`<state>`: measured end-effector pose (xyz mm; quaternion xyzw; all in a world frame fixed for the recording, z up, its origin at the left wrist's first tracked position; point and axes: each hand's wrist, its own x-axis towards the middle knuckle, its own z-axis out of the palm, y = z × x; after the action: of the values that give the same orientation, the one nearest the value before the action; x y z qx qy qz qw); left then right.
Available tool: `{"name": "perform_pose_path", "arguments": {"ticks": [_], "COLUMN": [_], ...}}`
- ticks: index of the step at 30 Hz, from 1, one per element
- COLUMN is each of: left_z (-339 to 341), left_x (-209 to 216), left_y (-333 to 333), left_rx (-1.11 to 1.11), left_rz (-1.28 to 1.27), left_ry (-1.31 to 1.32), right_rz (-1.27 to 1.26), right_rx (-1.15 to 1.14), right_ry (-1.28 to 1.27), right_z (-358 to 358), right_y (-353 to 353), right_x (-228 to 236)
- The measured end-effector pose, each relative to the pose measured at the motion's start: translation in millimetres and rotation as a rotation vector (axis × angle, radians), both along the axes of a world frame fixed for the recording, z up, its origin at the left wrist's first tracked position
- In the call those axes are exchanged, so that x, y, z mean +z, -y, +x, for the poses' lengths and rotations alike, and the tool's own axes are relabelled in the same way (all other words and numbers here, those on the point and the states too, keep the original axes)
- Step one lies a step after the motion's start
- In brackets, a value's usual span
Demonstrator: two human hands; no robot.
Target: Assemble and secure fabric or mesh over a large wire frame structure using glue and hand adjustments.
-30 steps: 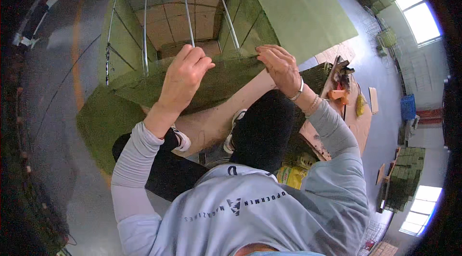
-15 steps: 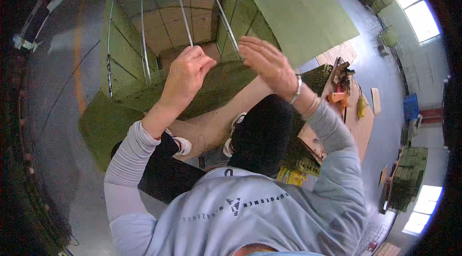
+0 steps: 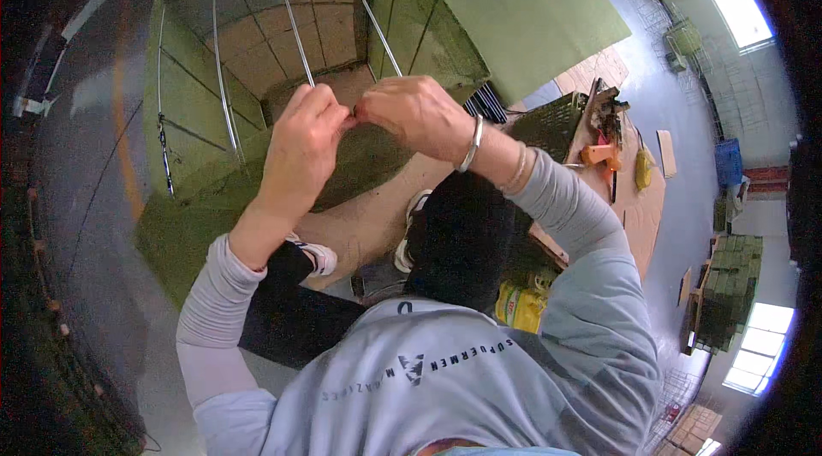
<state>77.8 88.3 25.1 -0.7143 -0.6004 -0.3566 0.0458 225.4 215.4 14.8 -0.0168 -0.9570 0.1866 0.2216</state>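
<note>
Both my hands are raised over the near edge of a large green mesh-like box frame [image 3: 432, 41], their fingertips meeting. My left hand [image 3: 298, 148] is pinched closed. My right hand [image 3: 419, 118], with a silver bangle at its wrist, is closed against the left fingertips. Anything between the fingers is too small or hidden to make out. Several thin metal rods [image 3: 294, 19] run across the open side of the frame, and one ends just behind my left fingers.
A flat green sheet [image 3: 531, 28] lies right of the frame. A cardboard piece [image 3: 638, 225] at the right carries an orange tool [image 3: 599, 154] and a yellow object [image 3: 643, 169]. A yellow bag [image 3: 520, 306] sits by my leg. Stacked green crates [image 3: 728, 306] stand farther right.
My right hand has moved left and closed, from outstretched fingers to fingertips against my left hand. The left hand has shifted slightly down and left, and the view has turned a little.
</note>
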Motion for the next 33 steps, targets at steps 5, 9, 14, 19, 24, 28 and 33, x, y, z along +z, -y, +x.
{"name": "perform_pose_path", "arguments": {"ticks": [5,9,14,19,24,28,33], "left_z": [-6,15,30,40,61,62,42], "left_x": [-3,-9,-16,-21,-22,-16,-4], "left_y": [-7,-4,-20,-43,-83,-89,-34], "left_rx": [-0.056,0.096,0.089,0.089,0.112,0.174,0.154], "left_rz": [-0.128,0.219,0.096,0.081,0.079,-0.023,0.251], "left_ry": [0.115,-0.113,-0.28,-0.129,0.039,0.15,0.158], "right_rz": [-0.416,0.087,0.378,0.302,0.175,0.208,0.08], "right_rx": [-0.065,-0.382,-0.294,-0.321,-0.751,-0.703,-0.791], "right_ry": [0.038,-0.45,-0.286,-0.262,0.244,0.472,0.022], "right_z": [3,54,61,50,34,20,9], "right_y": [-23,-28,-27,-48,-82,-137,-87], "right_x": [21,20,-19,-12,1,-26,1]}}
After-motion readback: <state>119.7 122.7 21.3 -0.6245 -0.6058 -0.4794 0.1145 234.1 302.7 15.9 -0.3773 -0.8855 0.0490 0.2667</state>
